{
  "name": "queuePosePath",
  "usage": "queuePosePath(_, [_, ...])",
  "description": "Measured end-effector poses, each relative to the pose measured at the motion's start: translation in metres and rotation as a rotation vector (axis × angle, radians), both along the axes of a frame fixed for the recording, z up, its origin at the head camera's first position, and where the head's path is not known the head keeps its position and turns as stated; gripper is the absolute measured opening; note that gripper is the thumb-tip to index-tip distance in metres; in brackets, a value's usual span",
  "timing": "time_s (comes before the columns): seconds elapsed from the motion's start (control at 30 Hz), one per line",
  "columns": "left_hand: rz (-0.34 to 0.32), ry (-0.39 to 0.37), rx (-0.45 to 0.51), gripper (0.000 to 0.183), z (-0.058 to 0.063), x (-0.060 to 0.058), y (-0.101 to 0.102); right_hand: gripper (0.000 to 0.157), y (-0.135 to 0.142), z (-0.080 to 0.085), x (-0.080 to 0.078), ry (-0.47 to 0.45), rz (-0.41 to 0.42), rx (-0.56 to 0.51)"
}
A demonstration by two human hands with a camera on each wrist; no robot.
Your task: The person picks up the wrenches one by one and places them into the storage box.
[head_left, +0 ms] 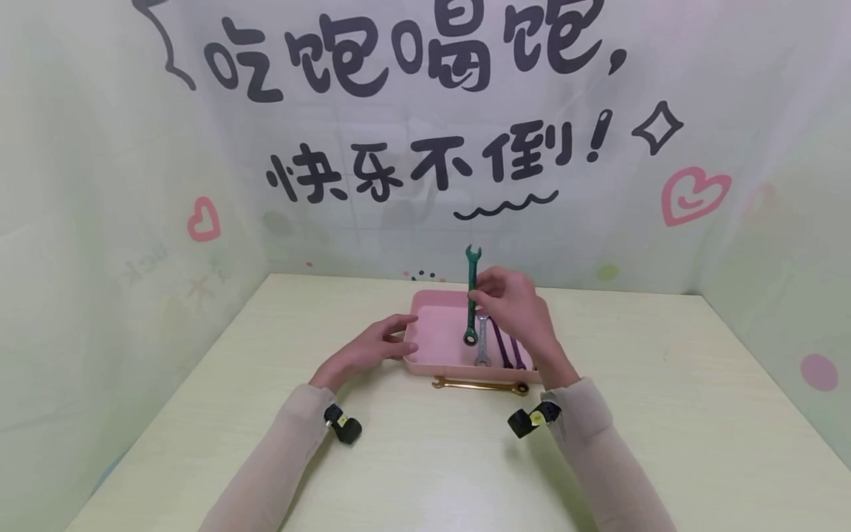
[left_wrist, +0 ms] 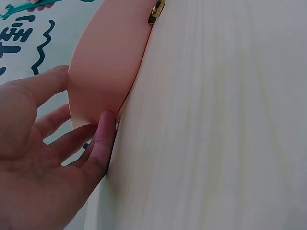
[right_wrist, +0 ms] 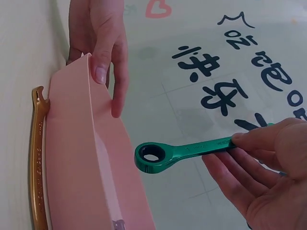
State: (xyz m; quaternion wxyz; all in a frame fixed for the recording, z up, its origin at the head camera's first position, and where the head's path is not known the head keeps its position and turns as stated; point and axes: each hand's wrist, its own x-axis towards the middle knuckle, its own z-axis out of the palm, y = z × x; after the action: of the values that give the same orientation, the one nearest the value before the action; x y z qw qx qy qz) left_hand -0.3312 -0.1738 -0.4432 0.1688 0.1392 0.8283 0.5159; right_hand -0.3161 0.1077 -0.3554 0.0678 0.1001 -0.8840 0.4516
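Upright above the pink tray (head_left: pixel 439 297), a green ratcheting combination wrench (head_left: pixel 472 284) is pinched between the thumb and fingers of my right hand (head_left: pixel 515 303). Its open end points up and its ring end down. My left hand (head_left: pixel 368 346) grips the tray's left end. In the right wrist view the left thumb (right_wrist: pixel 101 67) reaches over the rim, and in the left wrist view other fingers (left_wrist: pixel 98 148) lie against the outer wall. Inside the tray, a silver wrench (head_left: pixel 482 343) and a dark purple wrench (head_left: pixel 501 343) lie left of another purple wrench (head_left: pixel 518 353), partly hidden by my right hand.
A gold wrench (head_left: pixel 475 384) lies on the pale wooden table (head_left: pixel 425 458), along the tray's front wall. Behind the table hangs a printed cloth backdrop (head_left: pixel 372 244), with more cloth at both sides. Both wrists carry small black cameras (head_left: pixel 346 427).
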Motion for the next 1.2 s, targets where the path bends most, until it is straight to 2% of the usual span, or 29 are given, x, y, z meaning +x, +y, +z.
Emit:
queuePosePath(0.17, [0.010,0.001,-0.004,0.069,0.000,0.000,-0.001,0.021,0.000,-0.007,-0.003,-0.085,-0.023,-0.018])
queuePosePath(0.33, [0.008,0.005,-0.024,0.070,0.000,0.000,-0.001,0.023,-0.001,-0.021,-0.009,-0.123,0.058,-0.209])
queuePosePath(0.43, [0.011,0.008,-0.027,0.069,0.000,0.000,-0.001,0.023,-0.003,-0.030,-0.012,-0.122,0.091,-0.270])
queuePosePath(0.73, [0.023,-0.016,-0.018,0.068,-0.001,0.001,0.001,0.022,-0.013,-0.051,-0.019,-0.176,0.029,-0.229])
queuePosePath(0.87, [0.023,-0.017,-0.014,0.068,0.000,0.001,0.002,0.023,-0.013,-0.054,-0.020,-0.181,0.028,-0.237])
queuePosePath(1.03, [0.018,-0.012,-0.021,0.070,0.001,0.001,0.001,0.023,-0.014,-0.057,-0.021,-0.168,0.027,-0.196])
queuePosePath(1.2, [0.022,-0.011,-0.015,0.069,-0.001,-0.001,0.001,0.030,-0.016,-0.060,-0.020,-0.172,0.005,-0.172])
